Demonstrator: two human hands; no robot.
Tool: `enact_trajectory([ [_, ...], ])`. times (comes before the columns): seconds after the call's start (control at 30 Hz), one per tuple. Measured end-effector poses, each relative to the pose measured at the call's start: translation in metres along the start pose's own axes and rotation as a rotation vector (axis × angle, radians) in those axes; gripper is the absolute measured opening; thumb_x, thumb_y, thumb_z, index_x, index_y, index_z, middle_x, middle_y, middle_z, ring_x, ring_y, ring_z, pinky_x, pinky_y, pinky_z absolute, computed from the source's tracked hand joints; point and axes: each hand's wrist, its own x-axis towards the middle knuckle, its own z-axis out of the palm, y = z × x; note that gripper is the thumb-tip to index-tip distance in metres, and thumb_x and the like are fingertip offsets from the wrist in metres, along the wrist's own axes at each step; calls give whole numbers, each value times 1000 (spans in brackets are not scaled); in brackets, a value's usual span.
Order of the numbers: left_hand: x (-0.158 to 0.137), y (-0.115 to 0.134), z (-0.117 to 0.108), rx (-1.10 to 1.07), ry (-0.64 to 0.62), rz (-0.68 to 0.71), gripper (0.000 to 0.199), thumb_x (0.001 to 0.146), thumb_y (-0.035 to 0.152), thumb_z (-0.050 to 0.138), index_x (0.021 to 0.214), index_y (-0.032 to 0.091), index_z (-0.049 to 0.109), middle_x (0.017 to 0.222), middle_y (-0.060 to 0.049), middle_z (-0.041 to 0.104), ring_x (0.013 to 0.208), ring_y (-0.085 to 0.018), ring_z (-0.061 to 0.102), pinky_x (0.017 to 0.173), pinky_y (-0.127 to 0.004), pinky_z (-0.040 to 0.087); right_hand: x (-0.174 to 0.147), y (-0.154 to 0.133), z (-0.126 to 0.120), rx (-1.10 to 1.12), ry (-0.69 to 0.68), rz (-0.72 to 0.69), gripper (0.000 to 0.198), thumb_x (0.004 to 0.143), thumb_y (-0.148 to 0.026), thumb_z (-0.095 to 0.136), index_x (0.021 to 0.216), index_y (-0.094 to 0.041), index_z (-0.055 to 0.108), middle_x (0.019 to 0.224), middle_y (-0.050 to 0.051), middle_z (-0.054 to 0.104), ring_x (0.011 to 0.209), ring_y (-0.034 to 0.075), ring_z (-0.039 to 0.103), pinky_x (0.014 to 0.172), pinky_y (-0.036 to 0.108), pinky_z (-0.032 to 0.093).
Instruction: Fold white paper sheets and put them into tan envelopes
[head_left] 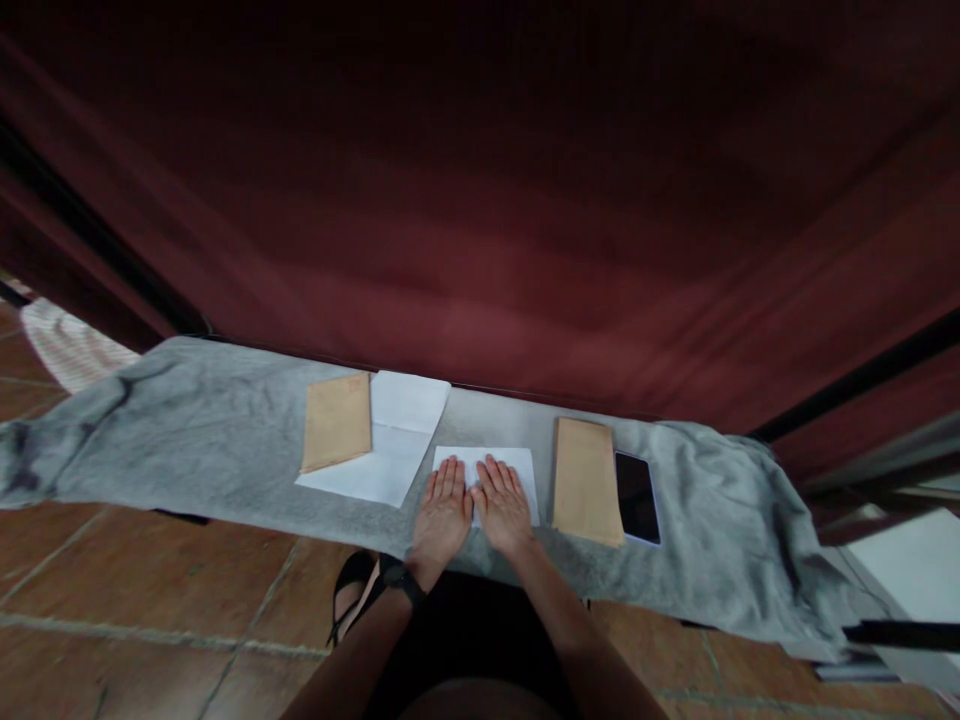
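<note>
Left hand and right hand lie palms down, side by side, with fingers straight and uncurled and thumbs close together. Both press flat on a small white rectangle of paper, gripping nothing; its far edge and right end show past the fingers. This paper lies near the middle of a long surface draped in rumpled grey plush cloth. To its left is a larger white creased sheet of paper, partly covered by a tan rectangular paper envelope. To its right, near the right hand, lies an upright-oriented stack of tan paper envelopes, its edges slightly fanned. Just beside that stack, on its right, rests a dark-screened rectangular phone with a pale lilac edge. A black wristwatch circles the left wrist. Dark red fabric rises behind the surface, and brown-orange floor tiles show below it.
</note>
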Motion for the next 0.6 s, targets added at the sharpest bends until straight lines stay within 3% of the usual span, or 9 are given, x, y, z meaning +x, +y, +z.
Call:
enact_trajectory([
  [0.2,0,1,-1,-40,32,-11,57,100,31,30,147,3,42,154,-18,41,148,-26,30,122,-44,25,5,5,2,-41,19,102,49,105,-35,31,152,-19,38,160,5,30,149,22,26,122,43,18],
  [0.6,0,2,-3,-38,32,-16,58,99,33,30,148,3,39,155,-17,40,148,-25,30,122,-43,24,-6,18,13,-142,230,227,56,103,-35,34,152,-6,36,157,20,32,145,29,34,117,49,27],
])
